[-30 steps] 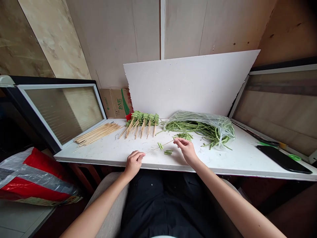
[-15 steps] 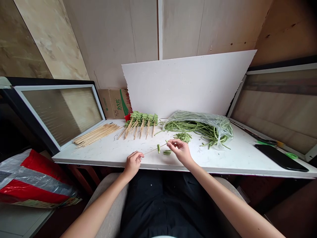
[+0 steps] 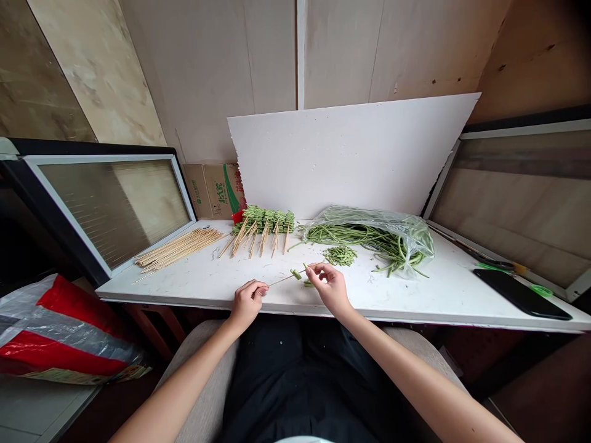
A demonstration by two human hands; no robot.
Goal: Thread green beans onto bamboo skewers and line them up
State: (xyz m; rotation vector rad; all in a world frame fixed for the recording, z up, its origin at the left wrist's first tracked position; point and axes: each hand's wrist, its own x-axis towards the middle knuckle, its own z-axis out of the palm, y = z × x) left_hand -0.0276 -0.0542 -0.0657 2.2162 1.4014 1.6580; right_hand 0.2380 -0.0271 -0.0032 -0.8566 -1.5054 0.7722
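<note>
My left hand (image 3: 248, 301) is closed on one end of a thin wooden skewer (image 3: 279, 281), held just above the front of the white table. Green bean pieces (image 3: 295, 274) are threaded crosswise on it. At the skewer's other end, my right hand (image 3: 329, 285) pinches a short piece of green bean (image 3: 305, 267) between thumb and fingers, at the tip. A few cut pieces (image 3: 308, 283) lie on the table, partly hidden behind my right hand. Beyond that hand sits a small pile of cut green beans (image 3: 340, 255).
Bare skewers (image 3: 180, 248) lie at the left. Filled bean skewers (image 3: 265, 220) are stacked at the back, beside a cardboard box (image 3: 212, 191). Long beans in a clear plastic bag (image 3: 369, 227) lie right of them. A black phone (image 3: 521, 294) rests near the right edge of the white table (image 3: 406, 301).
My right hand has moved slightly left, bringing its bean piece closer along the skewer. The threaded pieces have tilted. My left hand has barely moved.
</note>
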